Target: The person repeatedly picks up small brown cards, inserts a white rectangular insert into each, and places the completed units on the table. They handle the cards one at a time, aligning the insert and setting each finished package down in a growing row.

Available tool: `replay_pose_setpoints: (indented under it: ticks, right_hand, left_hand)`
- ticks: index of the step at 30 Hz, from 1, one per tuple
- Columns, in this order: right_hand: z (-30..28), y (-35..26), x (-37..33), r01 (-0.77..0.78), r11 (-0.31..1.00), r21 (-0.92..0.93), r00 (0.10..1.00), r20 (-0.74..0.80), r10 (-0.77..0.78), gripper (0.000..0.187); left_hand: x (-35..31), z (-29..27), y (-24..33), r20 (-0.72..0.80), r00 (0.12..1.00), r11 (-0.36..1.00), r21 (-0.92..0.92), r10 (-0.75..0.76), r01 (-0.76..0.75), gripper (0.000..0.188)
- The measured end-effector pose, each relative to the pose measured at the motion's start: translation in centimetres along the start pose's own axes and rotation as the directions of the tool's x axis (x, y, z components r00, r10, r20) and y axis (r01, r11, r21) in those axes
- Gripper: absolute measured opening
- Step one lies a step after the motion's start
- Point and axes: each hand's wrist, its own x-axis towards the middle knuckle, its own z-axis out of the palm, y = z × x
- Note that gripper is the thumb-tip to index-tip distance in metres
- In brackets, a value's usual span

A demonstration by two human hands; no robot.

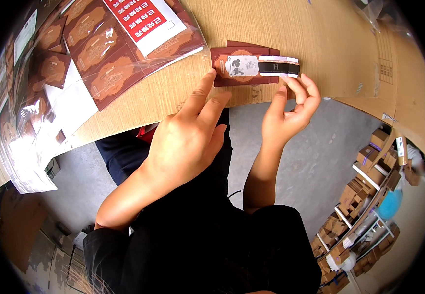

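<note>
Two dark-red and orange flat packets (220, 81) overlap on the wooden table near its front edge. On the top packet lies a small white label (243, 65) with a grey figure drawing. My left hand (188, 134) has its index finger stretched to the packet's left edge. The other fingers are partly bent, with nothing held. At the packet's right end, my right hand (291, 110) has its fingertips at the lower edge of a small white label stack (278, 67) with a black band. The stack covers part of the packet; its underside is hidden.
Clear plastic bags (119, 59) with many similar packets cover the table's left side, with a red-and-white printed sheet (141, 22) on top. Cardboard (403, 83) stands at the right. Shelves with brown boxes (354, 193) are below right. The table's front edge (139, 126) curves before me.
</note>
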Motion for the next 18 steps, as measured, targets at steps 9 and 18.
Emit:
replay_pose_setpoints:
  ticks: [9, 18]
  right_hand:
    - [0.2, 0.3, 0.1, -0.005, 0.999, -0.042, 1.000, -0.021, 0.005, 0.038]
    - [0.3, 0.6, 0.6, -0.018, 0.998, -0.053, 1.000, -0.020, 0.017, 0.040]
  left_hand:
    - [-0.3, -0.3, -0.5, -0.004, 1.000, 0.995, -0.098, -0.006, 0.006, 0.043]
    - [-1.3, -1.0, -0.5, 0.017, 1.000, 0.986, -0.165, 0.025, -0.022, 0.039]
